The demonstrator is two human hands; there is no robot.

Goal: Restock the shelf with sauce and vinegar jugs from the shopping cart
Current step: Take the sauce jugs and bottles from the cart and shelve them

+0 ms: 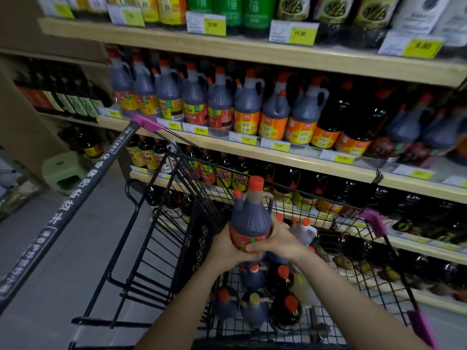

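A dark sauce jug (250, 218) with a red cap and a red-orange label is held upright above the black wire shopping cart (177, 223). My left hand (227, 245) grips its base from the left and my right hand (273, 239) wraps round its lower front from the right. Below, in the cart basket, stand several more dark jugs (255, 306) with red caps and a pale vinegar jug (304, 231). The shelf (252, 147) ahead carries a row of matching dark jugs (194, 102) with yellow-red and orange labels.
The cart's handle bar (75, 203) with pink ends runs diagonally at the left. A green plastic stool (63, 170) sits on the floor by the shelf end. Lower shelves hold dark bottles (366, 198); the top shelf (252, 51) holds green and yellow-labelled bottles with price tags.
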